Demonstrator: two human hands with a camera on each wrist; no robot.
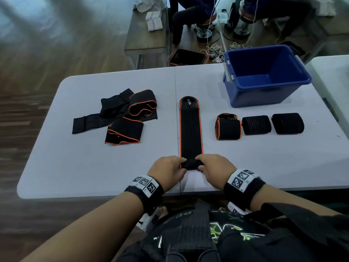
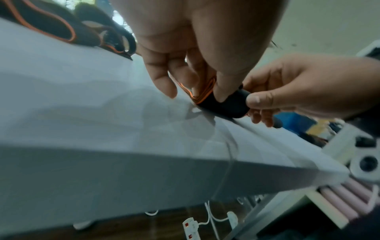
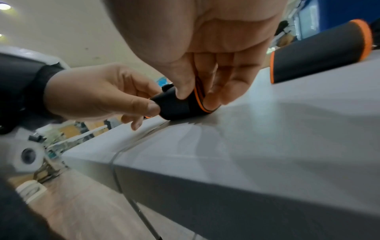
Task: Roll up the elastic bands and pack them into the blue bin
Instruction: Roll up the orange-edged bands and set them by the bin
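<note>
A long black elastic band with orange edging lies flat along the table's middle seam, its near end wound into a small roll. My left hand pinches the roll's left end and my right hand pinches its right end. The roll shows between thumbs and fingers in the left wrist view, and the same roll in the right wrist view. Three finished rolls sit in a row to the right. The blue bin stands empty at the back right.
A heap of loose black and orange bands lies on the left half of the white table. Beyond the table are a wooden side table, a seated person's legs and cables on the floor.
</note>
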